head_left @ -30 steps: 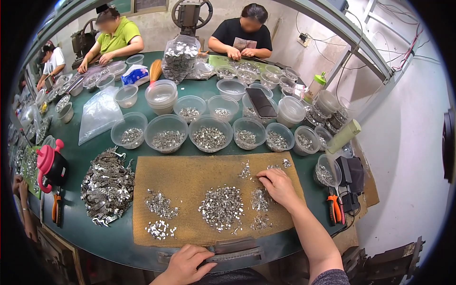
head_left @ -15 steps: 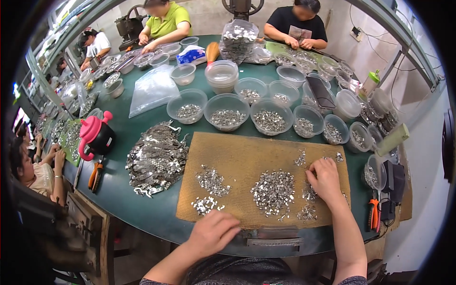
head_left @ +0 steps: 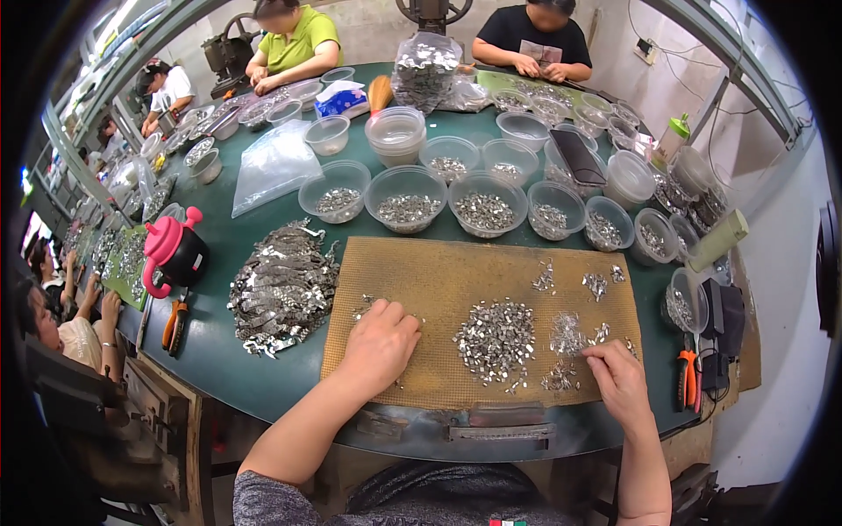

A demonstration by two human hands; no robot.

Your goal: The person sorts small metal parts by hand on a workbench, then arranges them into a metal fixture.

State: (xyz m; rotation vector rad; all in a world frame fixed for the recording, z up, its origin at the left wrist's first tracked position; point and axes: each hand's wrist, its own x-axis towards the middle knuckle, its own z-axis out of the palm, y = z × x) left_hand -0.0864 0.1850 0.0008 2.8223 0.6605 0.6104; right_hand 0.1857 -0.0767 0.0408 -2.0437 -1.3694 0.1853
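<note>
My left hand [head_left: 377,346] rests over the left part of the brown textured mat [head_left: 421,272], covering most of the small metal pieces [head_left: 361,307] there. Its fingers are bent down and close together; the tips are hidden. At the mat's right side my right hand [head_left: 621,381] has thumb and forefinger closed beside a small heap of thin metal bits [head_left: 566,333]. What they pinch is too small to make out. Between the hands lies a larger pile of short silvery metal pieces [head_left: 495,342]. Smaller clusters [head_left: 595,285] lie farther up the mat.
Left of the mat is a mound of metal strips [head_left: 285,285], with a black-and-pink mug [head_left: 180,250] and orange-handled pliers [head_left: 175,324] beyond. Clear plastic bowls [head_left: 405,200] of pieces line the far side. More pliers [head_left: 686,377] lie right. Other people work across the table.
My left hand has moved forward and left onto the left-hand clusters. My right hand has drawn back toward me, uncovering metal clusters near the mat's right edge. The view has shifted slightly.
</note>
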